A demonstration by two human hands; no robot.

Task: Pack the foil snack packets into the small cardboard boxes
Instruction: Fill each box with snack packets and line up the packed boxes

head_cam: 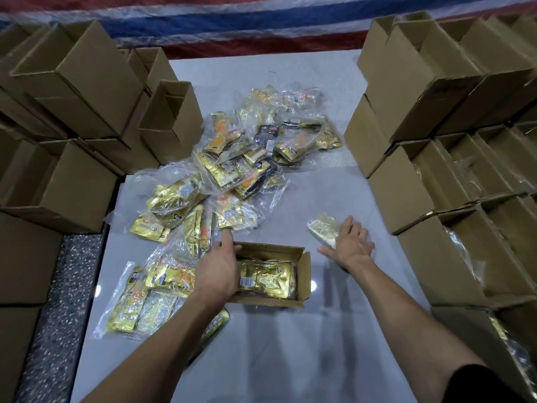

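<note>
The small box (270, 249) sits on the white counter (290, 350) right in front of the person. Its long axis runs left to right across the view, the top is open and the right-end flap is folded out. Inside, gold foil packets (266, 279) lie flat, label side up, their length lined up with the box's length — probably the way they sit snuggest.

The left grip (218, 269) is laid over the box's left end, fingers fairly straight and reaching past the far corner, holding nothing. My read is that it pins the box so it can't skate on the smooth counter.

Out to the right, the right grip (351, 242) is spread wide, palm down, over a clear-wrapped packet (324, 228) near the box's far right corner. The fingers are open, not curled round the packet, and blur makes actual contact hard to judge. That packet lies slantwise, its long axis running from far-left to near-right, so it will likely need a turn to match the box.

Beyond the box is the supply heap (232, 158) of bagged packets. Empty cartons (75, 82) are stacked on the left and filled cartons (465, 181) on the right, foil showing in their tops.
</note>
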